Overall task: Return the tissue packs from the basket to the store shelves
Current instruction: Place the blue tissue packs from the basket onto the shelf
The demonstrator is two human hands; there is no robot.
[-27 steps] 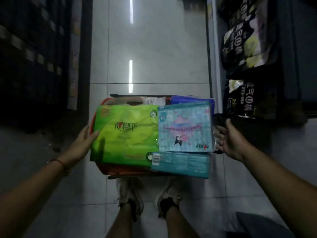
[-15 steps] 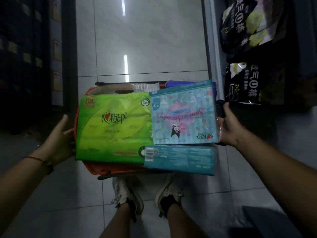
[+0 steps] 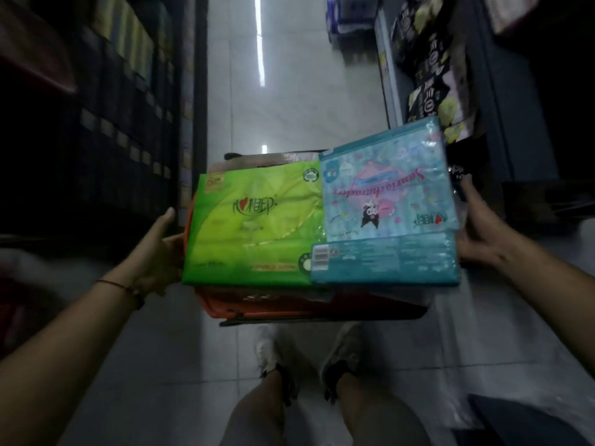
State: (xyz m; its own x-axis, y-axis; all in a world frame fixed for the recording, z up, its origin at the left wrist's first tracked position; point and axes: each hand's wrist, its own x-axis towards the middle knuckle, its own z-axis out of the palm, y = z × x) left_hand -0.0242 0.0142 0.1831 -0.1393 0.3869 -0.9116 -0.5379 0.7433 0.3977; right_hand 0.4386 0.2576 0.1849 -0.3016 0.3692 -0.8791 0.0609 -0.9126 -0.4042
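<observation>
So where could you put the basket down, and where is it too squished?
Bare floor runs up the aisle between the dark left shelves and the right shelves. More lies beside the shoes. The orange basket is crowded: green pack and blue pack cover its top.

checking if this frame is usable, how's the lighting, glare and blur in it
Head view: dim overall, the left shelves nearly black; ceiling lights streak as glare on the glossy floor; the green tissue pack and blue tissue pack are bright and readable; motion blur smears the frame edges and the right hand; wide-angle distortion bends the shelves on both sides.
</observation>
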